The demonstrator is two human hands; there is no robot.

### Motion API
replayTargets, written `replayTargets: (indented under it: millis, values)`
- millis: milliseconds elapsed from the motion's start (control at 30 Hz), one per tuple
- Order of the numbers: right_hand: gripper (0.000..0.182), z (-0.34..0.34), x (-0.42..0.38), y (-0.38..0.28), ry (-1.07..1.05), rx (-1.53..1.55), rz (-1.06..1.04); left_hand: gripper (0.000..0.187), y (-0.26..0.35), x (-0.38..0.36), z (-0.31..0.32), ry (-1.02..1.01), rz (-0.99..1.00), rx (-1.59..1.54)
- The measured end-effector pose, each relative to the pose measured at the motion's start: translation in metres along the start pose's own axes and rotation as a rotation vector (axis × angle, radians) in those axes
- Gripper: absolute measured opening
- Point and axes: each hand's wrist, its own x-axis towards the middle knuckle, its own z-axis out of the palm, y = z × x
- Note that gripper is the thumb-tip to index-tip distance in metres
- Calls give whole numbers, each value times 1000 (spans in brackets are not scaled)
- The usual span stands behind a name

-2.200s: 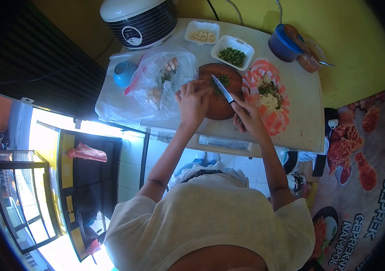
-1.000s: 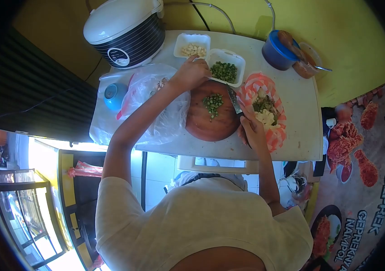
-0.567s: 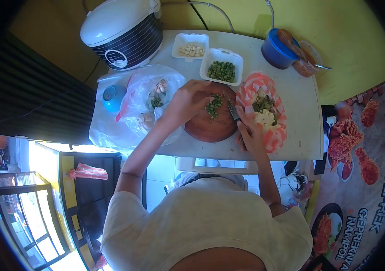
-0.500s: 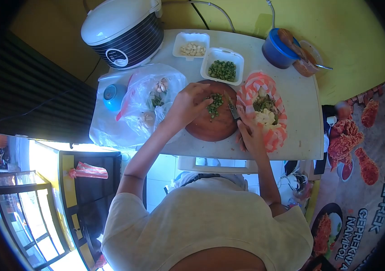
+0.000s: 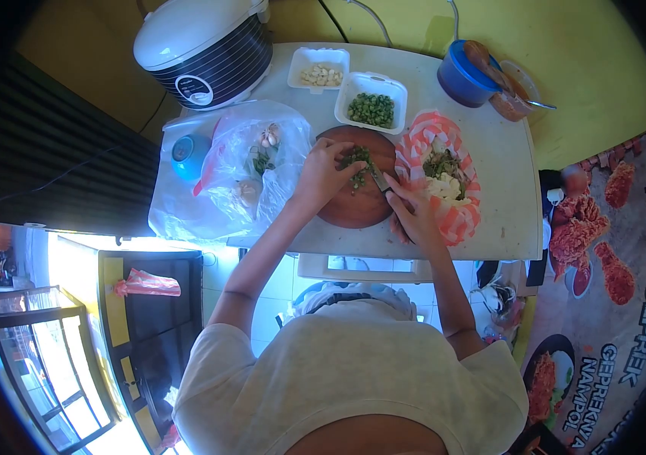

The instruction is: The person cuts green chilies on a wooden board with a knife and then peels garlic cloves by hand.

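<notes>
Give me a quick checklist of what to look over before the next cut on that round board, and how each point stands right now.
1. Knife gripped by the right hand: ok.
2. Left hand steadying the green pieces on the cutting board: ok.
3. Left fingertips clear of the blade: cannot tell, they lie very close to it.
4. Board lying flat and fully on the table: ok.
5. Tray of chopped greens within reach beyond the board: ok.
6. Clear plastic bag off the board: not ok, its edge seems to touch the board's left rim.
</notes>
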Motion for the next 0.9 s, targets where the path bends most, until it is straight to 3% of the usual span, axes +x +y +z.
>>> replayTargets:
  millis: [333,900]
  values:
    - [45,-5,9,3,-61,-25,-30,30,1,1,2,45,66,-97]
    - [46,-3,10,-4,-102,-13,-21,26,-3,-1,-2,33,52,-150]
